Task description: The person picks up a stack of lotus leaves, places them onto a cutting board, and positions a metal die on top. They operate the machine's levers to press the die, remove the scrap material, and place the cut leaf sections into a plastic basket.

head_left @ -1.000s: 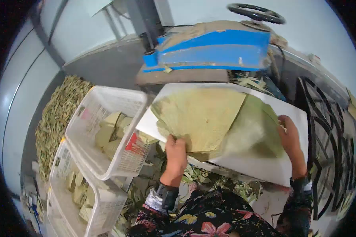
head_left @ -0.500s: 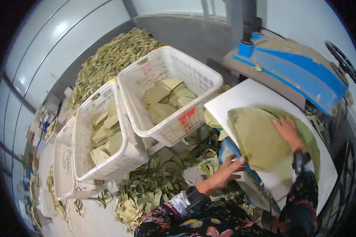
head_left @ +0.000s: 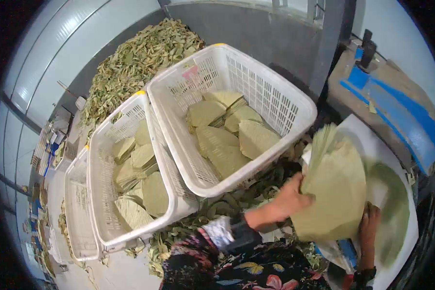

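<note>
A thick stack of flat green leaves, its layered edge fanned at the top, is tilted up at the left side of the white board. My left hand grips the stack's left edge, with the fingers partly behind it. Against its lower right edge is my right hand, fingers close together and partly hidden by the leaves. Other green leaves, blurred, lie on the board to the right of my right hand.
A white basket of stacked leaves stands left of the board, with a second filled basket and a third basket beyond. Loose leaves are heaped at the back and below. A blue machine stands at upper right.
The leaf stack has been lifted and tilted off the board, leaving other leaves there. My left hand has moved up onto it, my right hand down to its lower edge. The view has shifted.
</note>
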Available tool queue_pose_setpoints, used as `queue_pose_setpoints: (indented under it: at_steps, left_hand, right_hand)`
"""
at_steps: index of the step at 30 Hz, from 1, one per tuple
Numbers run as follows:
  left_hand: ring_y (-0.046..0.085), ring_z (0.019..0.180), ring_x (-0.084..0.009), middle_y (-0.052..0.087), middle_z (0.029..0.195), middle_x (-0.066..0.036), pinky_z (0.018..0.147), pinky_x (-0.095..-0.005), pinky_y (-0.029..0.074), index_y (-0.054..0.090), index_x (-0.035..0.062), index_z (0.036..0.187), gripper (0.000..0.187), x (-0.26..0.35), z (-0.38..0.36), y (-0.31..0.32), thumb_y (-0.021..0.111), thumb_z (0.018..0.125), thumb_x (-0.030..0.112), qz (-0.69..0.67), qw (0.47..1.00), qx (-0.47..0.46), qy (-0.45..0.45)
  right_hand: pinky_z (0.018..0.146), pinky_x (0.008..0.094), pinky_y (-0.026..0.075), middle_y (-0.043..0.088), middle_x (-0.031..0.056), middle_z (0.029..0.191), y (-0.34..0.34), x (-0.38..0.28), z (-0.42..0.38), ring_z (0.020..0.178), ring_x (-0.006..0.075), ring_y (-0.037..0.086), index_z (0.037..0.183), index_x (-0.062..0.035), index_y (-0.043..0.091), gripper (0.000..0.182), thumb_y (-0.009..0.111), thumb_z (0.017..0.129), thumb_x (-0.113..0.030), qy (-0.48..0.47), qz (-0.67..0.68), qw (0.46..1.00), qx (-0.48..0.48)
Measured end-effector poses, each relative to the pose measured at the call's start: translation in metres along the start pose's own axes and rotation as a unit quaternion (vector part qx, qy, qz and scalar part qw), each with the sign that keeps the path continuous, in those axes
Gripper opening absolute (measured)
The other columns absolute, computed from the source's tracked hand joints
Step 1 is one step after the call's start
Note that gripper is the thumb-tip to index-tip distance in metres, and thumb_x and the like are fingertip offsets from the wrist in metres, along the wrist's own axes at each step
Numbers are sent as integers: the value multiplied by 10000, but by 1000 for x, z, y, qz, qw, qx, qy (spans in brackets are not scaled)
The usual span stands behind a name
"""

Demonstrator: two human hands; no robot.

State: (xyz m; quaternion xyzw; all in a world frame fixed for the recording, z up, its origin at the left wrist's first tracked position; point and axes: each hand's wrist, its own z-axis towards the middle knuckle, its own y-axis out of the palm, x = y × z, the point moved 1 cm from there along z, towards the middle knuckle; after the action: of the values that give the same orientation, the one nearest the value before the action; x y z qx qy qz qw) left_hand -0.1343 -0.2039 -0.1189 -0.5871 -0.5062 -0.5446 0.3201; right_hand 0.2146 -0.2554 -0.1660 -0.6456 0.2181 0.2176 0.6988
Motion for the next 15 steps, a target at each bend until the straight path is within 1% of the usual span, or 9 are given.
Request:
queue_pose_setpoints:
  at_steps: [2, 5, 7, 8, 9, 10, 12, 13, 15]
  left_hand:
    - [535, 911, -133, 571, 1058, -63, 790, -270, 460, 397, -17, 1261, 601, 35, 10, -69, 690, 754, 121, 86, 995, 12, 53]
    - [564, 902, -133, 580, 1057, -60, 774, -266, 481, 445, -5, 1226, 561, 72, 30, -167, 700, 733, 74, 107, 984, 81, 121]
    - [588, 899, -155, 589, 1061, -76, 760, -289, 502, 474, -4, 1196, 528, 87, 53, -215, 689, 715, 20, 47, 977, 143, 150]
    - [584, 907, -166, 584, 1071, -77, 782, -298, 492, 467, 4, 1205, 521, 87, 66, -239, 666, 723, 1, -4, 978, 150, 148]
    - [581, 915, -177, 579, 1080, -77, 804, -308, 482, 460, 11, 1213, 517, 82, 79, -262, 644, 731, -18, -54, 975, 159, 146]
    - [581, 915, -177, 579, 1080, -77, 804, -308, 482, 460, 11, 1213, 517, 76, 93, -282, 644, 731, -18, -53, 976, 152, 145]
    - [594, 914, -210, 581, 1085, -110, 794, -327, 491, 447, 3, 1214, 516, 59, 119, -319, 633, 733, -20, -118, 956, 193, 189]
    - [594, 914, -210, 581, 1085, -110, 794, -327, 491, 447, 3, 1214, 516, 46, 132, -334, 633, 733, -20, -116, 957, 187, 192]
    - [598, 910, -232, 584, 1079, -132, 796, -332, 492, 399, -7, 1267, 576, 15, 156, -364, 639, 744, 20, -144, 946, 230, 175]
  right_hand:
    - [985, 475, 301, 438, 221, 1187, 12, -19, -8, 1121, 398, 393, 1241, -13, 459, 438, 474, 862, -233, 2, -233, 969, 76]
    - [993, 486, 291, 439, 210, 1194, 14, -15, -8, 1121, 389, 393, 1255, -31, 457, 455, 492, 846, -227, 22, -231, 970, 77]
    - [995, 479, 291, 441, 209, 1192, 14, -5, -11, 1120, 386, 395, 1248, -31, 466, 448, 499, 842, -220, 39, -238, 967, 83]
    - [997, 473, 292, 442, 208, 1190, 14, -1, -12, 1118, 383, 398, 1240, -31, 476, 442, 506, 839, -214, 40, -240, 966, 91]
    - [999, 467, 292, 443, 207, 1188, 15, 1, -10, 1116, 379, 400, 1233, -31, 485, 436, 513, 835, -207, 39, -241, 965, 101]
    - [999, 467, 292, 443, 207, 1188, 16, 1, -9, 1116, 379, 400, 1233, -31, 485, 436, 513, 835, -207, 45, -241, 964, 104]
    - [988, 453, 312, 460, 205, 1154, 16, -2, -7, 1096, 373, 421, 1212, -24, 499, 416, 513, 828, -184, 77, -247, 961, 101]
    - [988, 453, 312, 460, 205, 1154, 17, -5, -6, 1096, 373, 421, 1212, -24, 499, 416, 513, 828, -184, 81, -246, 960, 106]
    - [963, 438, 339, 479, 199, 1107, 19, -11, -4, 1065, 369, 444, 1179, -16, 509, 391, 514, 811, -149, 65, -269, 951, 138]
